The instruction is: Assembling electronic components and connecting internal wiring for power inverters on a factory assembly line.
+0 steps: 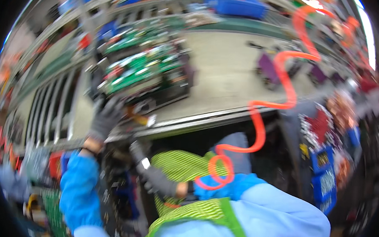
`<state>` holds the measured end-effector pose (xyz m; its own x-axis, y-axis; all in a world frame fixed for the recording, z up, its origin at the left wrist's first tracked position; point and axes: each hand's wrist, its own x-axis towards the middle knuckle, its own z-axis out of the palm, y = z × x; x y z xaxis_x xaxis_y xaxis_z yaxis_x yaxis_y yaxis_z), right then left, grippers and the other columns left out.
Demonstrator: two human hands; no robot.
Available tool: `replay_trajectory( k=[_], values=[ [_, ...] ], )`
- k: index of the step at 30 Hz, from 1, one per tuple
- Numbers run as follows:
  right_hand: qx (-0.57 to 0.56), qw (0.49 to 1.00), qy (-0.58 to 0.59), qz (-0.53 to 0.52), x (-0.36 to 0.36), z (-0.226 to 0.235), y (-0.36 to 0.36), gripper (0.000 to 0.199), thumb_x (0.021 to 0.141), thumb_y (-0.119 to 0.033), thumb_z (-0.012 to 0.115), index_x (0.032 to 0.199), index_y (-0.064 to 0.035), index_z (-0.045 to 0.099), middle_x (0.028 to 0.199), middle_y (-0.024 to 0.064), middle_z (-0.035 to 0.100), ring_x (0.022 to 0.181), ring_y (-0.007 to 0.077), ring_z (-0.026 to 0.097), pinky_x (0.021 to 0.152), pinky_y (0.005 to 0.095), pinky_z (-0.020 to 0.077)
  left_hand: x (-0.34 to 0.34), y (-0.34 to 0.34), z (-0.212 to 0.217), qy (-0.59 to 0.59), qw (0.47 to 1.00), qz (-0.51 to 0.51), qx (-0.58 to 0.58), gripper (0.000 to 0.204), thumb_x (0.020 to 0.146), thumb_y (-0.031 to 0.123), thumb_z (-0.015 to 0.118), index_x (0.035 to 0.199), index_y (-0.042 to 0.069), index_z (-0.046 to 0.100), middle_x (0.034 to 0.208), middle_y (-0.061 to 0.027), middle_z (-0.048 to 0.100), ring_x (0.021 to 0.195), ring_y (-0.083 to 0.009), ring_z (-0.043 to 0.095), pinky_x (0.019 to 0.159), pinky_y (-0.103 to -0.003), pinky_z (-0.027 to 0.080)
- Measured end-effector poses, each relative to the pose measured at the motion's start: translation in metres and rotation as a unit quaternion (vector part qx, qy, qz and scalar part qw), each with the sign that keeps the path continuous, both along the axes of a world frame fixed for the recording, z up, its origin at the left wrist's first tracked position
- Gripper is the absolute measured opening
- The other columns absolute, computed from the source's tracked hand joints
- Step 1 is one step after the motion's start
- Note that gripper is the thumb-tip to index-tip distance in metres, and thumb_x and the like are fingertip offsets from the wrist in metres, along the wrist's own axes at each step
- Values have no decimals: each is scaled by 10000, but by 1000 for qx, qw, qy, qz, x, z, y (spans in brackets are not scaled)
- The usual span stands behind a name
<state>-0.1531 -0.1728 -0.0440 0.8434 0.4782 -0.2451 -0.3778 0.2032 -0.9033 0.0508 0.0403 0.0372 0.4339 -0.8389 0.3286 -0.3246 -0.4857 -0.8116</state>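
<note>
Left hand (pixel 106 118), gloved, fingers curled over the near edge of a rack of green circuit boards (pixel 142 70) at upper centre-left, judged stiff, fragile, best held by its frame; right hand (pixel 159 182), fingers wrapped around a grey tool (pixel 138 153), below the pale workbench (pixel 227 73) in a cluttered workshop.

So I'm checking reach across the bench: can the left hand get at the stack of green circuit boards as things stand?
Probably yes. The gloved left hand already rests at the near edge of the green circuit boards, and nothing seems to lie between them. The picture is blurred, so actual contact cannot be confirmed.
</note>
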Motion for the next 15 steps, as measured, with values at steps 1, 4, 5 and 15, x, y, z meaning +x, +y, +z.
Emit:
replay_trajectory(
  k=[1, 4, 5, 15],
  values=[
    [19, 996, 84, 24, 7, 3, 1, 460, 932, -534, 529, 927, -75, 546, 615, 45, 552, 454, 160, 554, 407, 315, 461, 2, 3, 1, 44, 999, -15, -19, 212, 869, 254, 577, 1071, 194, 599, 1379, -9, 469, 1387, -215, 337, 1080, -549, 299],
    [-28, 994, 100, -9, 1, 21, -1, 603, 881, -662, 504, 1029, -78, 503, 657, 19, 523, 492, 103, 510, 406, 264, 422, -3, -8, 4, -7, 997, -61, -51, 180, 873, 253, 572, 1037, 179, 556, 1337, -43, 474, 1340, -240, 393, 1073, -626, 291],
    [-9, 994, 110, 8, 0, 21, 4, 624, 876, -681, 488, 1068, -87, 487, 656, 17, 508, 493, 103, 506, 406, 262, 419, -3, 8, -6, 2, 997, -57, -53, 195, 856, 248, 581, 1036, 180, 550, 1288, -53, 484, 1321, -247, 407, 1079, -637, 282],
    [21, 995, 89, 38, 16, -1, -5, 627, 822, -600, 605, 1192, -106, 499, 666, 30, 530, 528, 158, 536, 475, 306, 448, 22, 0, -5, -1, 994, -100, -54, 201, 796, 235, 633, 982, 190, 573, 1145, -58, 532, 1264, -275, 449, 1087, -658, 262]
  ],
)
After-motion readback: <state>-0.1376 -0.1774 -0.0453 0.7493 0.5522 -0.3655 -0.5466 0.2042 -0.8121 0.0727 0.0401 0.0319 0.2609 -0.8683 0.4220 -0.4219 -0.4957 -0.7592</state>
